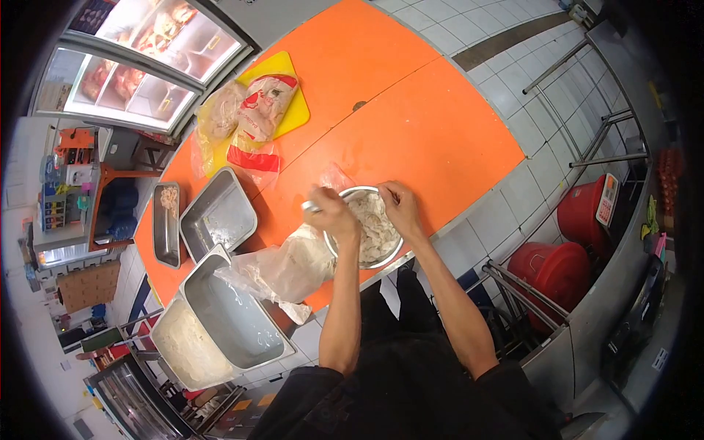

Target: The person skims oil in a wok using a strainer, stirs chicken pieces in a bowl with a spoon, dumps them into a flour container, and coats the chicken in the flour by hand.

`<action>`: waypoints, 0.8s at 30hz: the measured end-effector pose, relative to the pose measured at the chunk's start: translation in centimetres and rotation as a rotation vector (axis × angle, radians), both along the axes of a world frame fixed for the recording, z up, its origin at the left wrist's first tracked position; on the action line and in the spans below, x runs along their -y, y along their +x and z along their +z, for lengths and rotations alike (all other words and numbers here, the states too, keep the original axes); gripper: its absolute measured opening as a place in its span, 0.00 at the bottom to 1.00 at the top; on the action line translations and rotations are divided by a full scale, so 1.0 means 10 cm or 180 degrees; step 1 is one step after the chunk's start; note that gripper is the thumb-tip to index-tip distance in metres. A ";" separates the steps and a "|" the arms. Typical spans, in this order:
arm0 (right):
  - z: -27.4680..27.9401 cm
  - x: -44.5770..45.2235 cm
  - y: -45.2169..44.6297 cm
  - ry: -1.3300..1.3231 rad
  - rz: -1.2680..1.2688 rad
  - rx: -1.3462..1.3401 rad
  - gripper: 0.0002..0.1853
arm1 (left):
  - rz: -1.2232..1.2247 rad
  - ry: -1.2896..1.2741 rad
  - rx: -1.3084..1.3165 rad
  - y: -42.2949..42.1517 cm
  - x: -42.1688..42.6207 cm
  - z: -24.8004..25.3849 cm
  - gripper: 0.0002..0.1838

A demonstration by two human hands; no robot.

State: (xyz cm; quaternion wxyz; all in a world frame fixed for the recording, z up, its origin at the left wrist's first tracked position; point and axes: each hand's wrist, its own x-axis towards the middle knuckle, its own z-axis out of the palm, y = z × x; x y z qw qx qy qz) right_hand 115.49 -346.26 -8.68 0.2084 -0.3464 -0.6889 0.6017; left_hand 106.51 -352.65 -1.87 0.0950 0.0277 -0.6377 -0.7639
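A round metal bowl (331,242) stands at the near edge of the orange table, filled with pale, flour-coated pieces (372,229). My right hand (402,211) grips the bowl's right rim, fingers bent over it. Above the bowl's left side, my left hand (334,214) is closed in a fist, slightly smeared by motion. A small whitish object pokes out at its left; I cannot make out its kind. Just left of the bowl lies a clear plastic bag (282,265) with pale powder inside. Behind the bowl is a small piece of reddish plastic (336,177).
A yellow cutting board (299,110) carries plastic-wrapped packages (264,106). To the left sit a metal pan (246,192), a narrow pan (167,235) with a few pieces, and a deep two-part container (242,323), one side powder-filled. Red buckets (550,275) stand right, on the floor.
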 end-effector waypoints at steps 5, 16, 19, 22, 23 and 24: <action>0.09 0.12 0.07 -0.0317 -0.0119 0.0017 0.09 | -0.0649 -0.0134 0.0734 -0.02 -0.01 -0.32 0.22; -0.05 0.09 0.07 -0.0366 -0.0301 -0.0125 0.11 | -0.1385 0.0074 0.0256 0.63 0.64 0.32 0.24; -0.02 0.15 0.06 -0.0311 -0.0392 -0.0284 0.12 | -0.1377 -0.0520 -0.0165 0.79 0.74 0.04 0.27; -0.03 0.18 0.08 -0.0213 -0.0631 -0.0412 0.12 | -0.1175 -0.1382 -0.1202 0.85 0.57 -0.27 0.25; -0.02 0.19 0.10 -0.0274 -0.0661 -0.0331 0.12 | -0.1314 -0.1322 -0.1150 0.82 0.54 -0.32 0.24; 0.00 0.20 0.12 -0.0337 -0.0702 -0.0264 0.12 | -0.1298 -0.1301 -0.1149 0.74 0.46 -0.35 0.24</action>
